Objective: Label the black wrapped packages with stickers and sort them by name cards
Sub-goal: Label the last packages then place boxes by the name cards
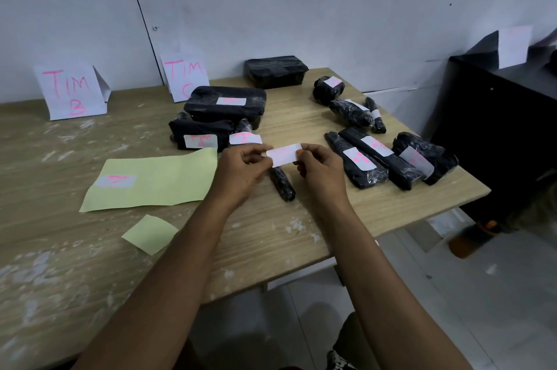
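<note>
White sticker [284,154] pinched at its ends, left hand [241,169] on one end, right hand [320,170] on the other, above the wooden table [271,237]. Small black package [282,183] lying just below, between both hands. Labelled packages [388,158] clustered right of the right hand. Yellow backing sheet [168,179] left of the left hand; name cards [72,91] beyond.
</note>
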